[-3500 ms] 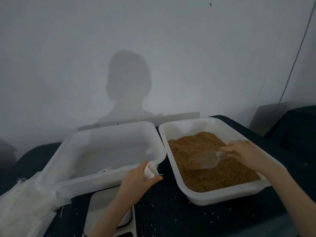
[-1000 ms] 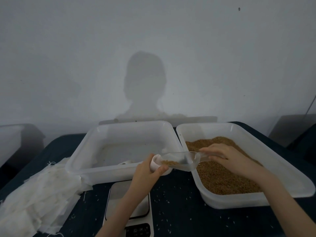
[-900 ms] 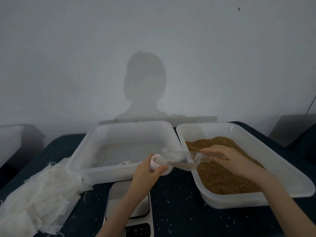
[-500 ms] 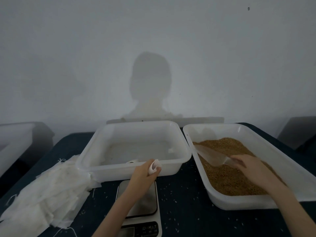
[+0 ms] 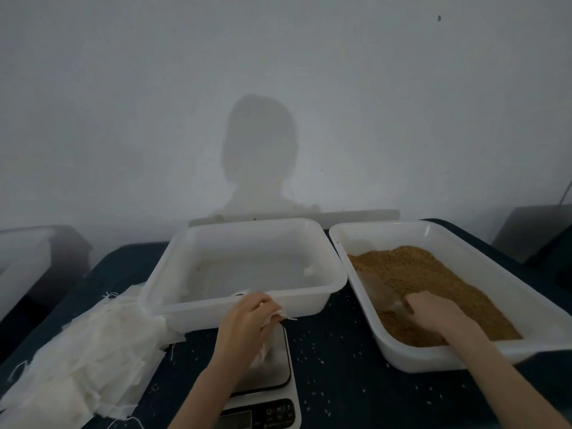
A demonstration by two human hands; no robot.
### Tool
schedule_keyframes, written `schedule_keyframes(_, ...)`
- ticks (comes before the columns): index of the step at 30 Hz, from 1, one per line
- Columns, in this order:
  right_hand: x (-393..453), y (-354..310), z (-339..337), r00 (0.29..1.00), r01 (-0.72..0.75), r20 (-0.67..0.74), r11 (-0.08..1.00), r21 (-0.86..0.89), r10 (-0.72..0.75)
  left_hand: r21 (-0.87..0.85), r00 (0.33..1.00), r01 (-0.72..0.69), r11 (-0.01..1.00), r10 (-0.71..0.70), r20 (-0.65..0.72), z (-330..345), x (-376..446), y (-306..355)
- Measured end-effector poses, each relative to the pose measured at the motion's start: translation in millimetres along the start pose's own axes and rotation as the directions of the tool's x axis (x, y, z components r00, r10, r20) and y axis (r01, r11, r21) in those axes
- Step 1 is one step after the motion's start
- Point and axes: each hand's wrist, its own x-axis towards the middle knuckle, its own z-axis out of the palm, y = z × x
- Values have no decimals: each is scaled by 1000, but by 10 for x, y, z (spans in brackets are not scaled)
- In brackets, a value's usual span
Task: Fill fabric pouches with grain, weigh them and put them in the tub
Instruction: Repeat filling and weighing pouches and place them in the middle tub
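My left hand (image 5: pixel 247 317) now grips the filled pouch (image 5: pixel 272 315) over the scale (image 5: pixel 272 366), my right hand (image 5: pixel 433 311) has dropped the scoop (image 5: pixel 379 294) back into the grain (image 5: pixel 433 280): weighing comes next.

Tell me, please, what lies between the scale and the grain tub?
In the head view, only dark tabletop with scattered loose grains separates scale and grain tub.

Dim, grey and soft throughout, lit from behind with a head shadow (image 5: pixel 260 156) on the wall (image 5: pixel 123 88), edges bowed.
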Motion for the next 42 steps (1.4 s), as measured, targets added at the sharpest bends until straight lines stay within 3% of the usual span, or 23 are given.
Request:
schedule_keyframes(2, -66, -50, -52, 997, -2, -76, 1000, 14, 3, -11, 988, 81, 997, -78, 136, -8, -55, -77)
schedule_keyframes(4, -142, -153, -104, 966, 41, -256, 999, 35, -30, 58, 964, 113, 992, -124, 234, 5, -104, -209)
schedule_keyframes(8, -332, -725, -243, 764, 302, -634, 935, 184, -122, 98, 937, 153, 983, -176, 303, -42, -150, -322)
schedule_keyframes(12, -480, -1460, -147, 648, 502, -741, 830, 242, -176, 74, 926, 185, 980, -199, 322, -61, -220, -353)
schedule_keyframes(16, -417, -1856, 232, 669, 560, -729, 742, 368, -144, -63, 897, 375, 925, -345, 274, -104, -311, -348)
schedule_keyframes(19, -280, -1920, 494, 732, 553, -681, 578, 601, 7, -297, 853, 514, 804, -444, 274, -156, -418, -385)
schedule_keyframes(22, -155, -1886, 694, 823, 494, -561, 372, 786, 93, -395, 820, 572, 719, -496, 286, -181, -562, -489)
schedule_keyframes(25, -91, -1858, 758, 844, 483, -525, 268, 834, 111, -519, 816, 571, 636, -507, 277, -184, -682, -556)
schedule_keyframes(29, -75, -1852, 757, 865, 453, -483, 203, 868, 135, -738, 794, 515, 437, -568, 217, -180, -783, -583)
schedule_keyframes(32, -75, -1836, 757, 870, 442, -468, 175, 880, 156, -806, 739, 489, 334, -650, 178, -158, -809, -580)
schedule_keyframes(37, -54, -1819, 765, 881, 422, -443, 147, 894, 168, -801, 583, 539, 261, -802, 132, -94, -830, -649)
schedule_keyframes(42, -33, -1812, 787, 880, 425, -445, 144, 893, 163, -791, 533, 558, 250, -839, 110, -62, -865, -680)
